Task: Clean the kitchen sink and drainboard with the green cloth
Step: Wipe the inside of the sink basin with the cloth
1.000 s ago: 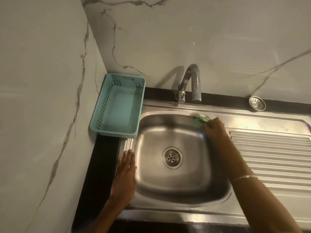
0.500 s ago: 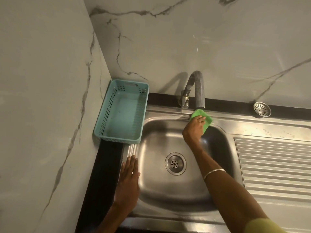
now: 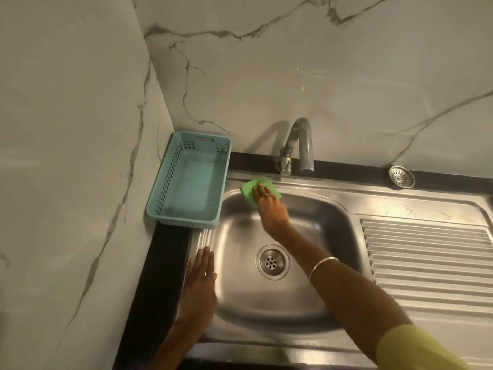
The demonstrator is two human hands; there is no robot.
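A steel sink (image 3: 314, 297) with a round drain (image 3: 272, 261) fills the middle, and its ribbed drainboard (image 3: 432, 265) lies to the right. My right hand (image 3: 270, 209) presses the green cloth (image 3: 248, 190) flat against the sink's back left rim, just left of the tap. The cloth shows beyond my fingertips, partly covered by them. My left hand (image 3: 198, 289) lies flat, fingers together, on the sink's left rim and holds nothing.
A curved metal tap (image 3: 300, 148) stands behind the sink. An empty light blue plastic basket (image 3: 190, 180) sits in the back left corner, against the marble wall. A loose drain strainer (image 3: 401, 176) lies on the black counter strip at the back right.
My right hand has slid the green cloth leftwards along the sink's back rim, from the right corner past the tap to the left corner. My left hand has stayed put.
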